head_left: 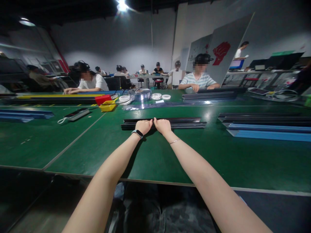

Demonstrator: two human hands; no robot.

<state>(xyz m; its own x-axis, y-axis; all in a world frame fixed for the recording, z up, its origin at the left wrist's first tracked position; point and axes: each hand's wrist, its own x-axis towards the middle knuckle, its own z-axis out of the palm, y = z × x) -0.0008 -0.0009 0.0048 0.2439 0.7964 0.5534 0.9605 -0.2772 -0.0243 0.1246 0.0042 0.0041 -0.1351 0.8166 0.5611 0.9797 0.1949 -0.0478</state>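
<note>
Two long black strips lie side by side across the green table, the nearer black strip (189, 125) and the farther black strip (187, 120). My left hand (144, 126), with a watch on its wrist, is closed over the strips near their middle. Just to its right, my right hand (162, 126) is closed round them too, a thin bracelet on its wrist. The two thumbs almost meet. My fingertips are hidden behind the strips and hands.
Blue and black strips (269, 134) lie on the right of the green table (155, 155). A yellow bin (108, 106), a red bin (103, 99), white rolls (124, 99) and a handheld device (77, 114) stand farther back. Two people work across the table.
</note>
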